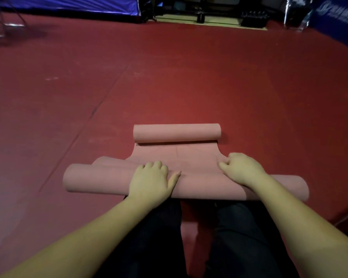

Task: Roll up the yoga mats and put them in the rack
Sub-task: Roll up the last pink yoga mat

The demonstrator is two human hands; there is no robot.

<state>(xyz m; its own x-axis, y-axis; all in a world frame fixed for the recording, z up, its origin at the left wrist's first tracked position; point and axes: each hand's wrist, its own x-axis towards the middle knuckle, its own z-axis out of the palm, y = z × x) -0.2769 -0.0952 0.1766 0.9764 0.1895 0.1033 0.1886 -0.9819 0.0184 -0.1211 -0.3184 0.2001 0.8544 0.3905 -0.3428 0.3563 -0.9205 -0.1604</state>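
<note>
Pink foam-like yoga mat point(177, 155) lay on the red floor point(189, 77), dead centre of view, just ahead of the person's knees. Near end was wound into a fat roll point(100, 178) running 9 to 3 o'clock; far end had curled by itself into a small roll point(177, 133) at 12 o'clock, a short flat stretch between them.

Left hand point(152, 180) sat on top of the big roll, fingers bent over its front edge, thumb out toward 3 o'clock. Right hand point(242, 168) sat likewise at the roll's right part, fingers curled onto the flat sheet at the seam. Both pressing and gripping mat.

Judgement: light, soft, springy, grippy surface. Roll looked uneven at 9 o'clock, layers stepped. Best hold: palms spread wide on top, even pressure, else it telescopes. No rack in view.
</note>
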